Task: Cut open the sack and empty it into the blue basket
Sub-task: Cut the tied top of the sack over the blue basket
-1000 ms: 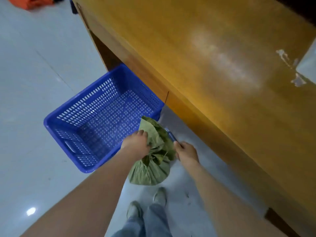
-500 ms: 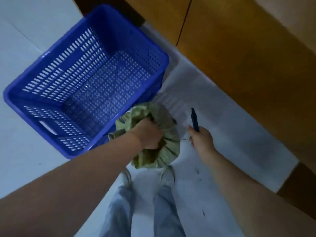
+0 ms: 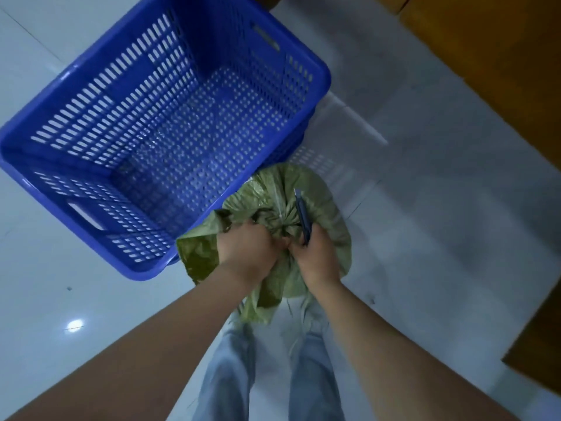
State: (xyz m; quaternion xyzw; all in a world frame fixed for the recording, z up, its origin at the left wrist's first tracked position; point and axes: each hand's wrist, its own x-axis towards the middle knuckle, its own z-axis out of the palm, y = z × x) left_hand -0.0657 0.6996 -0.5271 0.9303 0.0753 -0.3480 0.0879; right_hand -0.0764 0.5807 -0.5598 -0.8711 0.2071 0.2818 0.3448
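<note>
The basket (image 3: pixel 91 117) stands empty, touching the sack (image 3: pixel 318 208) on the floor. The left hand (image 3: pixel 246 253) bunches the tied neck just beside the right hand (image 3: pixel 315 256), which clutches a knife (image 3: pixel 303 215); a slip could cut those fingers.

Green sack (image 3: pixel 315 196) (neck bunched) on floor; touching empty blue basket (image 3: pixel 321 74).

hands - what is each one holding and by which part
The left hand grips the green sack by its gathered neck. The right hand holds a blue utility knife by its handle, blade end pointing away, against the same bunched neck.
</note>
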